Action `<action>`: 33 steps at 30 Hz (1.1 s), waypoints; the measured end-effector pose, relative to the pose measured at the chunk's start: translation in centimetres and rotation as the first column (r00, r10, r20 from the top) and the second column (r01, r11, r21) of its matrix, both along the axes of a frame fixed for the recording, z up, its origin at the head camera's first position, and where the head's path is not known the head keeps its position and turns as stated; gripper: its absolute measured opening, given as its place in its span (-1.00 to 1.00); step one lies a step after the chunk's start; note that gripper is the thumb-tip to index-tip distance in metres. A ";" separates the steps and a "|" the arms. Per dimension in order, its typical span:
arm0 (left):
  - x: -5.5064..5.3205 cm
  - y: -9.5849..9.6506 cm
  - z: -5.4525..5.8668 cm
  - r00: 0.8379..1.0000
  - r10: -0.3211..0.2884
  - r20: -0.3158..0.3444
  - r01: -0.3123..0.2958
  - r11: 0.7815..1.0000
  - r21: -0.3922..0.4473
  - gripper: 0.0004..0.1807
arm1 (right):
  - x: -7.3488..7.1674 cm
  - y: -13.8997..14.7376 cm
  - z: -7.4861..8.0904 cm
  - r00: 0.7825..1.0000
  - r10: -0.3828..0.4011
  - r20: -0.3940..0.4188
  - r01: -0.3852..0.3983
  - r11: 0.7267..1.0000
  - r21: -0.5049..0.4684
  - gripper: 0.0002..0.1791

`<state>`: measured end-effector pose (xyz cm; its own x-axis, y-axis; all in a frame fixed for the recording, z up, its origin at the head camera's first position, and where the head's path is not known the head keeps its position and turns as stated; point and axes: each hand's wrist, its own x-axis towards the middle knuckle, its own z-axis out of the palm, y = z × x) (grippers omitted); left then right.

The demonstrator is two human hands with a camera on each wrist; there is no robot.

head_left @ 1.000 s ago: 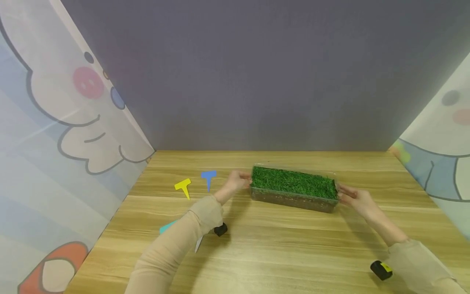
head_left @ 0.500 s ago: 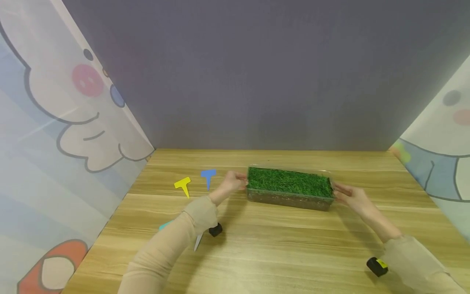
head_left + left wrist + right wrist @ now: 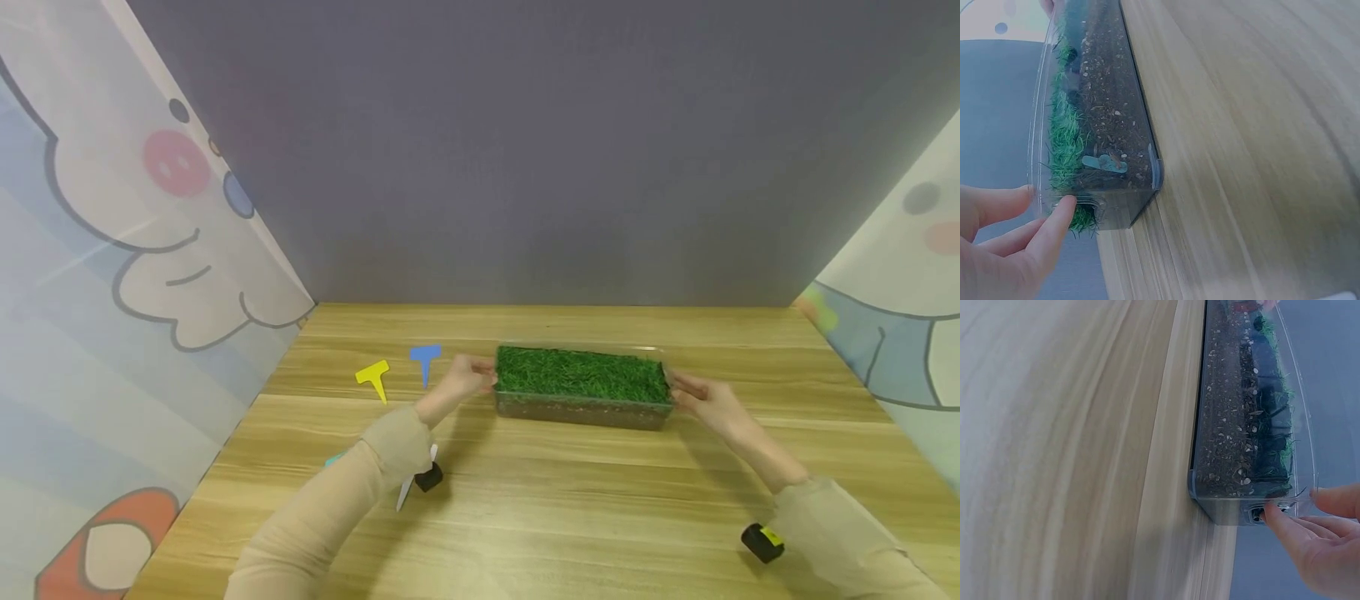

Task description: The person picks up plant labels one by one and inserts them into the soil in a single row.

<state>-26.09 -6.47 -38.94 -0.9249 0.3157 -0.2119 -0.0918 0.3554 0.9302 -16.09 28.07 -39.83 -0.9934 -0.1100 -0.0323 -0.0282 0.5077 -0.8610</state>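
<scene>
A long clear plastic planter box [image 3: 581, 410] stands toward the back of the table, filled with dark soil [image 3: 1113, 94] under a mat of green artificial grass [image 3: 581, 373]. At its left end, my left hand [image 3: 461, 382] grips the rim, thumb and fingers on either side of the end wall. My right hand [image 3: 716, 408] pinches the opposite end the same way; in the right wrist view its fingertips sit at a small cutout [image 3: 1259, 514] below the rim. A small teal piece [image 3: 1105, 164] shows against the soil through the side wall.
Left of the box lie a blue T-shaped plant label [image 3: 425, 357] and a yellow one [image 3: 373, 379]. My left sleeve [image 3: 330, 492] partly covers a teal piece [image 3: 334, 459] and a white label [image 3: 405, 492]. A grey wall [image 3: 555, 167] stands behind the table.
The planter box has slid a little to the left, and both hands have travelled with it, keeping their grip. More of the white label shows beside the left sleeve.
</scene>
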 end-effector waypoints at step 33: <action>-0.3 -0.2 -0.1 1.000 0.010 -0.012 -0.010 1.000 -0.024 -0.64 | 0.1 -0.2 0.1 0.999 -0.050 -0.017 0.051 0.995 0.085 -0.44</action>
